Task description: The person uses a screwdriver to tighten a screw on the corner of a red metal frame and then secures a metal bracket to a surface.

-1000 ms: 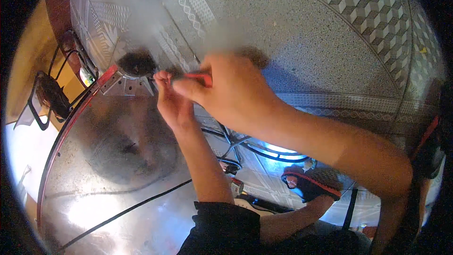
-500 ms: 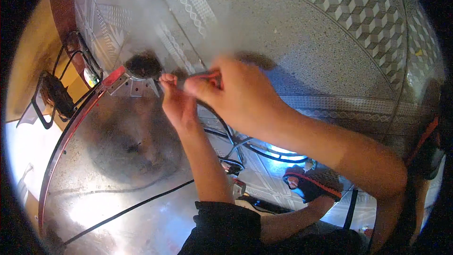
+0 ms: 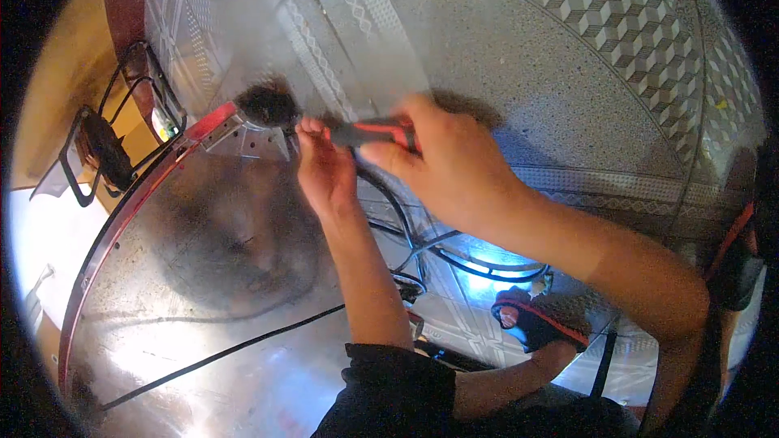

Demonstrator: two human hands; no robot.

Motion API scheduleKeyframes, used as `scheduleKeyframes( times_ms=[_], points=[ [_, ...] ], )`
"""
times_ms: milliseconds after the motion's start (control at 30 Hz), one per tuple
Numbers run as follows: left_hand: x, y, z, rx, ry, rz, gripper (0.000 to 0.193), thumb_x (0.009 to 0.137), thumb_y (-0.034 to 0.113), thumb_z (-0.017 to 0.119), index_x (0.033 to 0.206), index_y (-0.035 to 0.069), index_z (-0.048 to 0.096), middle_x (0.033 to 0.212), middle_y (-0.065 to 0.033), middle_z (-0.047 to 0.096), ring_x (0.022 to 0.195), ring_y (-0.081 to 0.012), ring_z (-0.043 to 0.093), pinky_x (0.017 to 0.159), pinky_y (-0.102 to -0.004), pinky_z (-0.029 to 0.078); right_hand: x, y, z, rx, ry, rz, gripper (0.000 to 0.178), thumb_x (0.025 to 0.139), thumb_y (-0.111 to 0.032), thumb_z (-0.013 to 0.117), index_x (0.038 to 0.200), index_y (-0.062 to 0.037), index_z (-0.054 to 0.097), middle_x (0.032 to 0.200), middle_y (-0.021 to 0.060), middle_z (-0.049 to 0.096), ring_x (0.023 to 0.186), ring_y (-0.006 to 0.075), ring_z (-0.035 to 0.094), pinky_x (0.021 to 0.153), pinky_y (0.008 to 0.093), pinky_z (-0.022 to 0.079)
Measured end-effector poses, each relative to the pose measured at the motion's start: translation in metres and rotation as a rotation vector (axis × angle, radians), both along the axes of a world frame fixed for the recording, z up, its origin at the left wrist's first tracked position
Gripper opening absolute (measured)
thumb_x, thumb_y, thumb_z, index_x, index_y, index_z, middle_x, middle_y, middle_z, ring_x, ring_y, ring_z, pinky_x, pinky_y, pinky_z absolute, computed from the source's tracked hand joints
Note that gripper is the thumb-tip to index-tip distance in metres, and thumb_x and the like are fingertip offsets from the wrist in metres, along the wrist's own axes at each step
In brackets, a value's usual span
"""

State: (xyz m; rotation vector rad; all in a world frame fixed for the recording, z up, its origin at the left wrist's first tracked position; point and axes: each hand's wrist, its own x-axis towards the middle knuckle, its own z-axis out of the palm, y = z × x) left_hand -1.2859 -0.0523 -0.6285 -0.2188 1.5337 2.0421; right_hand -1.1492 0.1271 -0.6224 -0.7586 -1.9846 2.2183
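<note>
My right hand (image 3: 450, 158) is wrapped round the thick handle of a screwdriver-like tool (image 3: 365, 131), red and dark grey, which points left. At its far end my left hand (image 3: 324, 170) is closed with fingertips pinched together; what lies between them is too small to tell. Just left of those fingertips is a metal bracket (image 3: 243, 139) with holes, fixed at the end of a red rim (image 3: 207, 126). A round black part (image 3: 268, 104) sits above the bracket. The tool's tip is hidden by my left hand.
A shiny, stained metal sheet (image 3: 187, 357) lies at lower left, crossed by a thin black cable (image 3: 227, 349). Black cables (image 3: 406, 227) coil on the patterned tile floor (image 3: 535, 73). A sandalled foot (image 3: 535, 320) is at lower right. A black-framed object (image 3: 101, 150) stands far left.
Both hands and the tool appear slightly farther right, as do the bracket and floor, so the view has shifted. The right hand has turned, and more of the red-and-grey handle shows.
</note>
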Motion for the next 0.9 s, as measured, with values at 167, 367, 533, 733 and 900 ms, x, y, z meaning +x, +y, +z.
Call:
scheduleKeyframes(
  times_ms=[167, 367, 533, 733, 900],
  points=[
    [0.009, 0.013, 0.003, 0.03, -0.105, 0.117, 0.017, 0.087, 0.02, 0.045, 0.098, 0.006, 0.047, 0.086, -0.0026, 0.053, 0.082, -0.0141, 0.052, 0.072, -0.0258, 0.047, -0.008, -0.007, -0.011, -0.342, -0.097, -0.018, 0.035, 0.082, -0.033, 0.047, 0.081, 0.0016, 0.05, 0.067, 0.025, 0.056, 0.069, 0.0395, 0.057, 0.062, 0.0463, 0.044],
    [-0.001, 0.001, 0.003, 0.04, -0.06, -0.023, 0.018, 0.088, 0.018, 0.043, 0.101, 0.006, 0.046, 0.09, -0.003, 0.053, 0.083, -0.0154, 0.052, 0.071, -0.0253, 0.047, 0.001, -0.002, -0.004, 0.293, 0.071, 0.114, 0.028, 0.081, -0.027, 0.049, 0.084, 0.0003, 0.047, 0.067, 0.0182, 0.056, 0.064, 0.037, 0.057, 0.06, 0.0443, 0.046],
    [-0.007, -0.007, -0.002, 0.074, -0.062, -0.049, 0.017, 0.087, 0.016, 0.043, 0.101, 0.006, 0.046, 0.09, -0.0037, 0.053, 0.083, -0.0167, 0.051, 0.071, -0.0272, 0.046, 0.001, -0.017, -0.01, 0.261, 0.123, -0.164, 0.036, 0.078, -0.034, 0.054, 0.074, 0.0006, 0.047, 0.06, 0.0132, 0.053, 0.053, 0.0268, 0.056, 0.05, 0.0364, 0.046],
    [-0.004, -0.005, 0.002, 0.208, -0.184, 0.04, 0.017, 0.087, 0.015, 0.043, 0.102, 0.006, 0.046, 0.091, -0.0054, 0.053, 0.085, -0.0198, 0.051, 0.076, -0.0333, 0.047, -0.011, -0.003, -0.005, -0.951, -0.356, 0.074, 0.044, 0.076, -0.046, 0.055, 0.067, -0.0027, 0.053, 0.05, 0.0057, 0.046, 0.043, 0.0134, 0.045, 0.04, 0.0282, 0.034],
    [-0.004, -0.002, 0.003, 0.234, -0.172, -0.034, 0.019, 0.088, 0.017, 0.042, 0.102, 0.005, 0.047, 0.093, -0.0054, 0.053, 0.086, -0.0184, 0.052, 0.074, -0.0295, 0.048, -0.013, 0.003, -0.011, 0.012, -0.029, 0.048, 0.044, 0.072, -0.041, 0.059, 0.061, 0.0016, 0.056, 0.058, 0.0157, 0.057, 0.057, 0.0305, 0.059, 0.052, 0.0394, 0.046]
  ],
)
